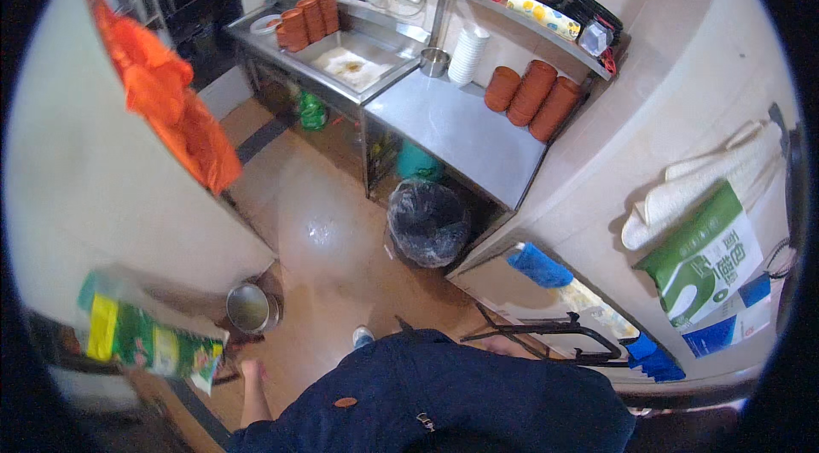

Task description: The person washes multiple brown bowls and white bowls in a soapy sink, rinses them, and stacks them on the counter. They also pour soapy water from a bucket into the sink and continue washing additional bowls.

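My left hand (252, 373) hangs low beside my dark jacket, close to a green and yellow plastic package (153, 342) at the lower left. It is small and smeared, so I cannot make out whether its fingers are closed or hold anything. What looks like my right hand (503, 345) shows only in part, by a black metal frame (554, 333) at the right edge of my jacket; its fingers are hidden. A round metal pot (248, 308) stands on the floor ahead of my left hand.
Ahead are a steel sink (388, 43) with foamy water and a steel table (452, 124) bearing stacked brown bowls (533, 95). Beneath the table edge stands a lined bin (428, 223). An orange garment (162, 86) hangs left; a white towel (691, 184) hangs right.
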Demonstrator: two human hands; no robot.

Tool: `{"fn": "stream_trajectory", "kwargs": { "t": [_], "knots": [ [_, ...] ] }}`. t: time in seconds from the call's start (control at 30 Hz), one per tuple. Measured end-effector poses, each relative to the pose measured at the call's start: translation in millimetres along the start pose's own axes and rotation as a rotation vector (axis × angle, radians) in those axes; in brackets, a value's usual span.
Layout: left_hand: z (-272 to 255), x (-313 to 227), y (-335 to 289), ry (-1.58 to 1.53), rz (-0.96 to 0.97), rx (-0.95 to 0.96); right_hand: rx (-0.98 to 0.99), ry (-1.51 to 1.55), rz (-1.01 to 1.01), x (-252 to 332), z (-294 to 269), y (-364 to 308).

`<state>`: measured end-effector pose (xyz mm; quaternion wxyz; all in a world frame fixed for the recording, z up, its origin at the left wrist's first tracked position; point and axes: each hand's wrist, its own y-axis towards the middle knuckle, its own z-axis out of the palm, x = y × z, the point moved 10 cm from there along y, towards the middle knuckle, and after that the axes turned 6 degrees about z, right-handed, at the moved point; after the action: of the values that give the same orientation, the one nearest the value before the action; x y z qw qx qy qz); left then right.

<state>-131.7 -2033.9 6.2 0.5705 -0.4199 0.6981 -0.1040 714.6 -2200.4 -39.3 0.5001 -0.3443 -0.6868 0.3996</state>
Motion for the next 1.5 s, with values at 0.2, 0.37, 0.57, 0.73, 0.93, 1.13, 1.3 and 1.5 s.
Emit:
{"fn": "stream_trajectory", "kwargs": {
  "t": [0.2, 0.37, 0.57, 0.73, 0.93, 1.13, 1.3, 1.5],
  "knots": [
    [196, -315, 102, 0.065, 0.347, 0.403, -0.064, 0.184, 0.073, 196, 11, 14],
    [314, -427, 140, 0.242, 0.460, 0.557, -0.005, -0.096, -0.076, 325, -13, 84],
    [373, -445, 202, 1.081, 0.402, 0.750, -0.198, 0.143, -0.211, 504, -96, 130],
    [436, -496, 279, 1.023, 0.374, 1.069, -0.037, 0.651, -0.147, 551, -119, 141],
    [560, -568, 403, 0.714, 0.036, 1.114, -0.107, 0.493, 0.177, 466, -74, 180],
    [632, -641, 446, 0.916, -0.195, 1.046, 0.215, 0.769, 0.634, 442, 92, 163],
    [671, -650, 470, 1.111, -0.019, 1.424, 0.223, 0.754, 0.644, 492, 106, 142],
    [653, -642, 508, 0.998, -0.309, 0.995, 0.218, 0.665, 0.662, 525, 67, 149]
  ]
}}
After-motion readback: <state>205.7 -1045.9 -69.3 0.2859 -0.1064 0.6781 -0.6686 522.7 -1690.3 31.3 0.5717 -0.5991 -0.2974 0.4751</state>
